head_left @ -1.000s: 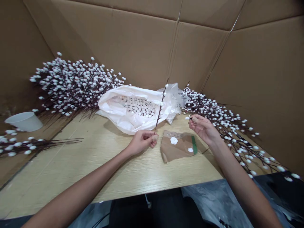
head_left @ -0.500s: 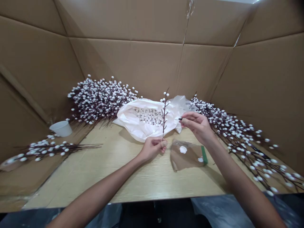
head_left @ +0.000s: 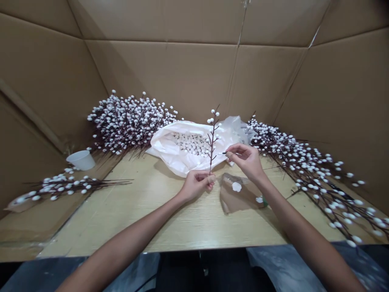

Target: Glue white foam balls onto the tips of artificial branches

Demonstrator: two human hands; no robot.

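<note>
My left hand (head_left: 198,185) pinches the foot of a thin brown artificial berry twig (head_left: 212,148) and keeps it upright. White berries sit near the twig's top and on its right side; several other side tips are bare. In my right hand (head_left: 246,161), thumb and fingers close on a small dark stick (head_left: 225,153) with a pale tip, just right of the twig. Whether that tip touches the twig, I cannot tell. Behind the twig lies an open white plastic bag (head_left: 164,147) of loose white berries (head_left: 194,145). Below my right hand is a brown sheet (head_left: 228,203) with white blobs (head_left: 236,186).
Berry branches are heaped at the back left (head_left: 127,121) and along the right (head_left: 291,156). At the left are a white cup (head_left: 81,160), a small bunch of berry twigs (head_left: 65,185) and a tape roll (head_left: 22,202). Cardboard walls (head_left: 164,73) surround the table (head_left: 136,219).
My right hand has moved left with the dark stick, closer to the twig. The left hand still holds the twig upright. The whole view has shifted slightly.
</note>
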